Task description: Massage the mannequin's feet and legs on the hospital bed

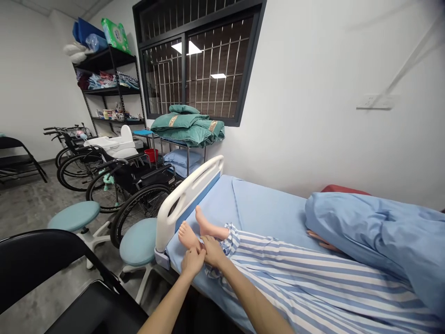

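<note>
On the bed lies a figure in blue-and-white striped trousers (285, 260), with smooth bare feet at the footboard end. I cannot tell for sure whether it is a manikin or a person. My left hand (193, 262) is closed around the ankle side of the near foot (187, 235). Right beside it, my right hand (212, 250) grips the same ankle, just below the trouser cuff (232, 239). The ankle itself is mostly hidden by my fingers. Behind, the far foot (207, 227) rests on the sheet, toes up.
A white footboard (191, 195) rises at the bed's end. Left of it stand round stools (138, 241), wheelchairs (146, 195) and a black chair (93, 297). A blue quilt (375, 236) covers the upper body, with part of a hand (323, 241) showing under it.
</note>
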Demonstrator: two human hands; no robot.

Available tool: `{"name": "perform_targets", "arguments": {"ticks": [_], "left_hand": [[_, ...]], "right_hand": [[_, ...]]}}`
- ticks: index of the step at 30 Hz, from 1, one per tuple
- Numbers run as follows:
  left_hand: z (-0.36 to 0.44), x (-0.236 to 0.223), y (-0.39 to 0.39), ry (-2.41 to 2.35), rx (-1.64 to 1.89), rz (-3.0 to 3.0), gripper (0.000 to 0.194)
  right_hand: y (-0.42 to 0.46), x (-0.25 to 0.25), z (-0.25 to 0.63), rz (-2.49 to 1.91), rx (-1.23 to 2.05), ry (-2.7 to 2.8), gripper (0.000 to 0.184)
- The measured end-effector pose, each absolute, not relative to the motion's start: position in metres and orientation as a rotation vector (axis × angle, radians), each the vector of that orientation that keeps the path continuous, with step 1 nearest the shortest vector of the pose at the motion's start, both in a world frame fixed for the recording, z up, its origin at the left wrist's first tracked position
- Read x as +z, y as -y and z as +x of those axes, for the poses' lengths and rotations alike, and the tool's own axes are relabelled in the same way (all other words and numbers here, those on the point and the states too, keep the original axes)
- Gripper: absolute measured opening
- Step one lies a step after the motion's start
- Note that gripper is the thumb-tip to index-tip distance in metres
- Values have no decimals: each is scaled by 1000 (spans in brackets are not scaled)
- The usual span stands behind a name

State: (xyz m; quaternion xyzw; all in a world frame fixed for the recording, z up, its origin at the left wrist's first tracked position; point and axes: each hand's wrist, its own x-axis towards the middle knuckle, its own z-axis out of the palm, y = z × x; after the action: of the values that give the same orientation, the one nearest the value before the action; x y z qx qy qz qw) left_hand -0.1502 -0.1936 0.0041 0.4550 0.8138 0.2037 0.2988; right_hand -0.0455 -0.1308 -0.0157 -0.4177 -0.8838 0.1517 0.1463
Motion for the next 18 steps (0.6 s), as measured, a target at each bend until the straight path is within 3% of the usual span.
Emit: {"name": "perform_targets", "arguments": {"ticks": [5,10,13,18], "left_hand": [[-153,31,163,-2221,781,1727,27],[-157,42,117,-2475,908,2019,40],[-163,42,89,-2541,711,2001,42],[-177,44,53,-2438,187,1910,42]], "right_hand": [[99,-10,-45,-1104,409,2376,39],[67,-21,-47,-1403,391,2478,54],[51,-27,-49,-1554,423,2541,59],[32,-34,-53,-1725,406,2575,45]]}}
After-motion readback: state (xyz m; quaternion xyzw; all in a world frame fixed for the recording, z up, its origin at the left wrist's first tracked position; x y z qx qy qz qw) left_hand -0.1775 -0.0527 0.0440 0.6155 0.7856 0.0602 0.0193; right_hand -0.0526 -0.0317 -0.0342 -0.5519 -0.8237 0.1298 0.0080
